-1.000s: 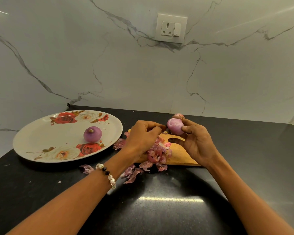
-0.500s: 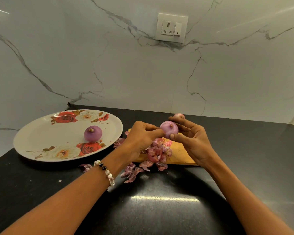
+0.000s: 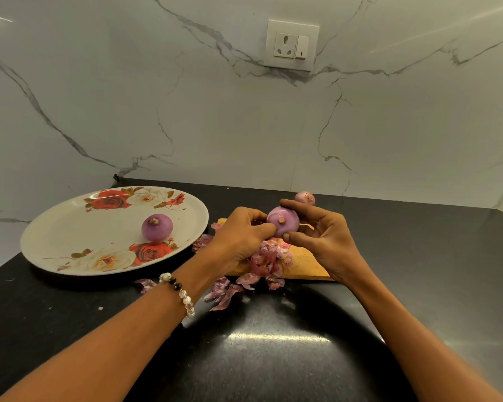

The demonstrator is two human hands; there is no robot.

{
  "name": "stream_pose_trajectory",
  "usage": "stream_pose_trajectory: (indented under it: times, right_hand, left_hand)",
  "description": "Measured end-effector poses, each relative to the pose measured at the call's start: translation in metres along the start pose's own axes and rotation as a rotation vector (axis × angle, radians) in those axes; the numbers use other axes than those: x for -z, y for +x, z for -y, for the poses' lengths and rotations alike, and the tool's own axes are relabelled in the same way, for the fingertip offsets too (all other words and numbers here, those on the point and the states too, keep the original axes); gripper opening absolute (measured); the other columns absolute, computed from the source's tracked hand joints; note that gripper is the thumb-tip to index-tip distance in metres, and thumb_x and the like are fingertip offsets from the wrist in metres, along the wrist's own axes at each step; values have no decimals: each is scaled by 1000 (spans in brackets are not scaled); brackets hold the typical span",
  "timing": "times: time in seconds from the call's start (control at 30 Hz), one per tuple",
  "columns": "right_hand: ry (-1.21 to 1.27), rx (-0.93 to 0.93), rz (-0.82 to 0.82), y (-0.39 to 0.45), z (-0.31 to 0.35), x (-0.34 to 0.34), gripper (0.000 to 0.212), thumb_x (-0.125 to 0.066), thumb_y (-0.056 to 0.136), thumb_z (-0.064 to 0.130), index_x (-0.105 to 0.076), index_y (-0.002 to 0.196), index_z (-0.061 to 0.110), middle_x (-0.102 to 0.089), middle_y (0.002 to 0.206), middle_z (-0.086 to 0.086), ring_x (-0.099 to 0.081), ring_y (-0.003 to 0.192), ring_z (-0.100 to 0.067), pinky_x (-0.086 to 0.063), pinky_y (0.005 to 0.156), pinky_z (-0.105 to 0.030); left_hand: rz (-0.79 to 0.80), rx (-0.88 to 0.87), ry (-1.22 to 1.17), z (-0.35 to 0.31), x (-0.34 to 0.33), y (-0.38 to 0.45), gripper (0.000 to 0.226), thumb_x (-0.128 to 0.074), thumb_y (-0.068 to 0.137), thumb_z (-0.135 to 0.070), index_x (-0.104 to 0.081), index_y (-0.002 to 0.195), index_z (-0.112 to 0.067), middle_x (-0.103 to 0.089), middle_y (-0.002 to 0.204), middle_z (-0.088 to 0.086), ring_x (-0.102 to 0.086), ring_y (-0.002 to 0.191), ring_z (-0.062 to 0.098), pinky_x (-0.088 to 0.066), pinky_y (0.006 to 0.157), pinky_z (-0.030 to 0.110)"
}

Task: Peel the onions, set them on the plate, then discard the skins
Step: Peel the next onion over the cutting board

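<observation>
My right hand grips a purple onion above the wooden cutting board, fingers over its top and thumb under it, root end toward me. My left hand pinches at the onion's left side with curled fingertips. One peeled onion sits on the floral white plate at the left. A third onion, still in its skin, lies behind my right hand. A heap of pink onion skins covers the board's near left part and spills onto the counter.
The black counter runs to a marble wall with a socket. Loose skin scraps lie between my arms, one more scrap by the plate's near rim. A beaded bracelet circles my left wrist.
My right hand has turned the onion so its root end faces me and lowered it slightly. My left fingertips stayed at its left side, picking at it.
</observation>
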State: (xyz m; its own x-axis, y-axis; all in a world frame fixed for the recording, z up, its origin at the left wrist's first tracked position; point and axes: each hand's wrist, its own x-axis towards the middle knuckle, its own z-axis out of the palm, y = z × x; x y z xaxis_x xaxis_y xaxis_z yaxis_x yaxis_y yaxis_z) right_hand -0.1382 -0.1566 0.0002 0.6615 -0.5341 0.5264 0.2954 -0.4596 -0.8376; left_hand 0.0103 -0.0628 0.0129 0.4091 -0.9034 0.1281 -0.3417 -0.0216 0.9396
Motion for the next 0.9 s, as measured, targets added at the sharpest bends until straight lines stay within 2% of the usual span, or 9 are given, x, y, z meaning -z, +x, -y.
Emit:
stream_pose_trajectory:
  times: [0.13,0.23,0.3,0.37,0.43,0.57,0.67,0.77,0.9]
  right_hand:
    - [13,3,-4,1,1,1,52,-77,67,9,-64,117,20,-71,112,7,-66,112,-17,-55,87,-26]
    - [15,-6,-41,3,-1,0,50,-78,69,15,-65,117,21,-72,113,3,-65,113,-20,-56,92,-35]
    - [45,-11,-59,4,-1,1,52,-83,69,27,-66,117,20,-71,115,-3,-65,114,-24,-55,94,-41]
    - [120,-38,-80,5,-1,3,63,-90,59,42,-68,115,19,-72,116,-6,-66,113,-27,-56,91,-37]
    - [197,-61,-94,5,0,5,70,-93,52,46,-70,112,18,-72,114,-9,-67,111,-29,-57,88,-33]
    - [241,-86,-98,5,-2,7,69,-95,49,44,-73,109,18,-72,115,-11,-66,111,-32,-57,89,-37]
    - [256,-98,-101,5,-3,6,63,-95,49,43,-76,105,21,-72,114,-11,-67,110,-32,-57,89,-36]
    - [259,-104,-84,5,0,6,66,-94,51,42,-73,108,19,-72,113,-13,-68,108,-31,-58,86,-33]
    - [239,-134,-54,3,1,5,70,-95,50,42,-71,110,16,-72,114,-12,-68,107,-33,-58,87,-37]
  left_hand:
    - [-49,-14,-3,-1,1,-1,27,-66,86,-9,-68,113,-7,-71,98,5,-66,92,16,-56,86,34]
    - [-115,-17,-40,0,2,-1,20,-71,83,-4,-71,102,-11,-72,92,4,-68,88,17,-57,85,37]
    - [-119,-34,-72,0,3,-1,18,-69,83,-2,-71,97,-12,-72,85,0,-69,80,11,-58,77,28]
    - [-78,-53,-113,-4,3,-3,19,-67,85,0,-71,100,-10,-71,79,-5,-69,72,5,-56,65,17]
    - [-40,-54,-157,-5,2,-6,19,-64,86,3,-71,100,-8,-71,76,-6,-69,68,2,-52,58,12]
    - [-10,-17,-225,-4,3,-5,17,-57,91,0,-73,95,-7,-74,79,5,-71,76,15,-58,71,26]
    - [10,7,-303,-5,3,-4,18,-62,91,-18,-74,92,-5,-74,84,12,-71,82,24,-58,81,38]
    - [20,-35,-284,-4,3,-4,24,-67,82,-29,-73,96,-9,-74,84,8,-72,77,18,-59,75,33]
    - [1,-119,-162,-3,8,-4,28,-69,81,-23,-72,105,-8,-74,83,2,-71,76,11,-56,69,21]
